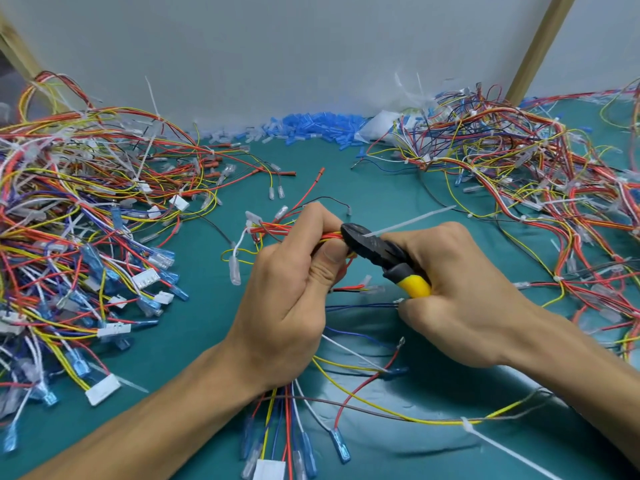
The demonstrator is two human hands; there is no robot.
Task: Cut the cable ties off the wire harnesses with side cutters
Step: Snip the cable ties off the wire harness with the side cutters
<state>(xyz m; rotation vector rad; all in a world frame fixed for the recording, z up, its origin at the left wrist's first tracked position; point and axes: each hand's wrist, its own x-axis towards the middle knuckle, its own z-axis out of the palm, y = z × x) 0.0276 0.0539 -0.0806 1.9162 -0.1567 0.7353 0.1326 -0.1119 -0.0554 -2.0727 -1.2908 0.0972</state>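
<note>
While the left hand (pixel 294 289) pinches the harness (pixel 277 228) and the right hand (pixel 464 292) grips the side cutters (pixel 375 245), bite only the cable tie (pixel 412 219). Its tail points toward two o'clock.

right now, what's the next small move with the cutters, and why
Probably squeeze the side cutters: their black head sits at the white cable tie on the wire harness the left hand grips, and the right hand holds the yellow handles.

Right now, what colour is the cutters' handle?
The handle is yellow with black, clearest in the head view.
</note>
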